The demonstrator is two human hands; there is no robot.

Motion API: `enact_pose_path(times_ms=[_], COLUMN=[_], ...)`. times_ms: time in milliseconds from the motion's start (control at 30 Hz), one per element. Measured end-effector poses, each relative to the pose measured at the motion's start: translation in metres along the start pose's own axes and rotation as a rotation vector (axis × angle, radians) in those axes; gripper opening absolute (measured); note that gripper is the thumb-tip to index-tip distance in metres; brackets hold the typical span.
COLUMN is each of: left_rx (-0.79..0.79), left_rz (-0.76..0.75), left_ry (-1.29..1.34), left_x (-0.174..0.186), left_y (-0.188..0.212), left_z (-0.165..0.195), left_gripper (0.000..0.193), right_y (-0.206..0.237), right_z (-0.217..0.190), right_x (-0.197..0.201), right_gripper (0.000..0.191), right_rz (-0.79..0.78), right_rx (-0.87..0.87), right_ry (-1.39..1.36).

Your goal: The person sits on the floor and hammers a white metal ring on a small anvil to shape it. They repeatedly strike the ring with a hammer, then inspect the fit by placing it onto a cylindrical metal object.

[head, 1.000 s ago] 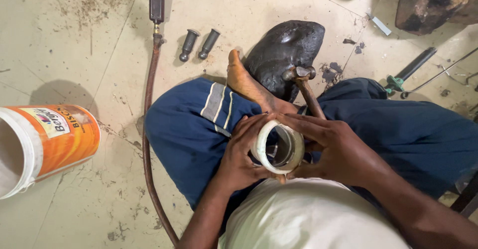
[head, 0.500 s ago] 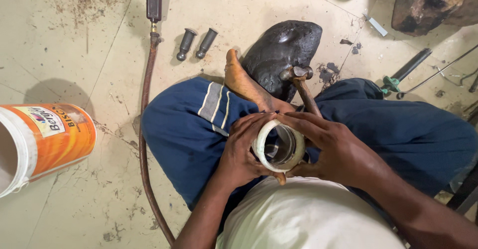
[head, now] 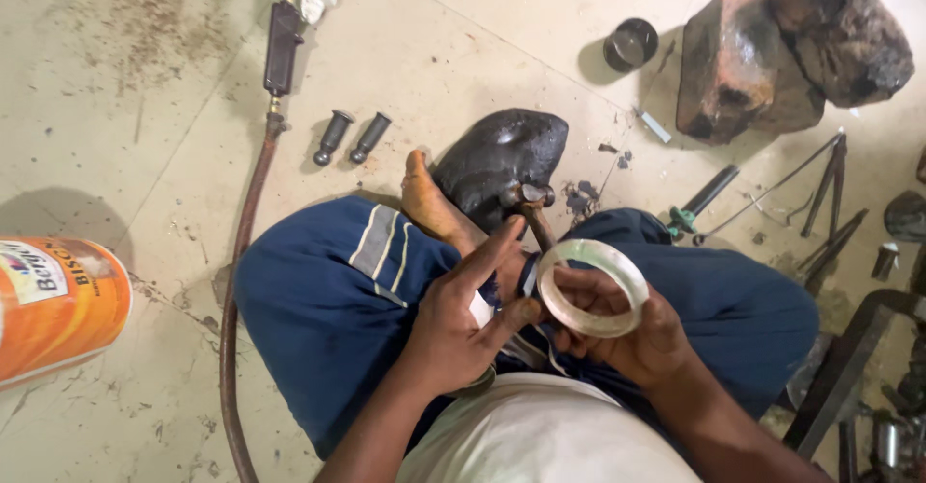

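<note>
The pale, translucent ring (head: 591, 288) looked smooth and faintly glossy, like shell or plastic. The black rounded block (head: 502, 163) shone like polished metal or stone. The blue trousers (head: 328, 300) were matt cloth. The brown hose (head: 241, 251) looked like dull rubber; the beige floor (head: 145, 107) was rough, stained concrete.

floor workshop: torch hose (head: 231, 280), stone blocks (head: 791, 54), scattered tools (head: 815, 203).

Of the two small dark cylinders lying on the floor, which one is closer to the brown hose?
The left cylinder: it lies nearer the brown hose than the right cylinder beside it.
</note>
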State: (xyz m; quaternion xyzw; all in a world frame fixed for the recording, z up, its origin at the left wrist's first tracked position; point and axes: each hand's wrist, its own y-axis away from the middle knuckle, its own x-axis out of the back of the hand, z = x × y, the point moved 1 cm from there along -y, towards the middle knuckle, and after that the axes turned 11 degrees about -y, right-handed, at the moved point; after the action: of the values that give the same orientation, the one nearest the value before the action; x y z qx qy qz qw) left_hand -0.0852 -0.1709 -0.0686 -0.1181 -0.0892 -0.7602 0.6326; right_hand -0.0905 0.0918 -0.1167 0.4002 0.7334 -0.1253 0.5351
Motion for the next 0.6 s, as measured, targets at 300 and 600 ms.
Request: enact_pose_path(times_ms=[300, 600], left_rx=[0.124, 0.144], left_rz=[0.014, 0.04], left_ry=[0.367, 0.652], left_x=[-0.002, -0.005], left_y=[-0.001, 0.017], left_z=[0.018, -0.006], left_gripper=[0.056, 0.056], right_y=[-0.009, -0.014], right_z=[-0.007, 0.002], right_x=[-0.043, -0.051], right_gripper=[0.07, 0.054], right_rz=[-0.038, -0.044], right_rx=[0.025, 0.011], right_ry=[-0.016, 0.04])
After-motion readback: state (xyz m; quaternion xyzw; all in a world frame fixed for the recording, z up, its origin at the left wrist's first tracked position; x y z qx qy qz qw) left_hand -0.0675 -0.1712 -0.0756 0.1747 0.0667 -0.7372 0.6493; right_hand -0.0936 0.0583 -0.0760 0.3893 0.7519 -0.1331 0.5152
